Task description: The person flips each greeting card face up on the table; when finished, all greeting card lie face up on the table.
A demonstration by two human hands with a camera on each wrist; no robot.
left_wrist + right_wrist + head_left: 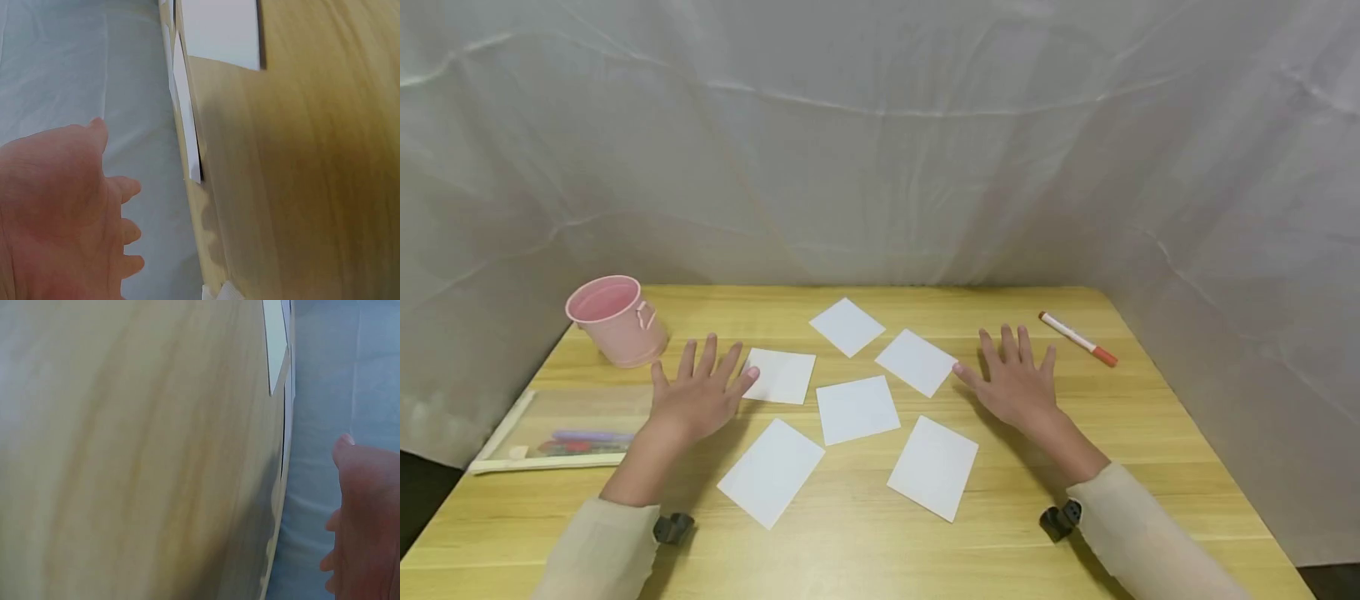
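Several blank white cards lie spread on the wooden table [850, 533]. My left hand [700, 392] hovers flat with fingers spread, its thumb at the edge of one card [780, 375]. My right hand [1011, 379] is also flat and spread, thumb tip close to another card [917, 362]. Between the hands lies a centre card [857, 409], with two larger cards [771, 472] [934, 466] nearer me and one [847, 326] farther back. In the left wrist view the left hand [69, 212] holds nothing; cards [219, 31] lie beyond it. The right wrist view shows the right hand [365, 519], which holds nothing either.
A pink metal bucket [616, 320] stands at the back left. A clear pencil pouch [561, 433] with pens lies along the left edge. A white marker with an orange cap [1077, 338] lies at the back right. White cloth walls surround the table.
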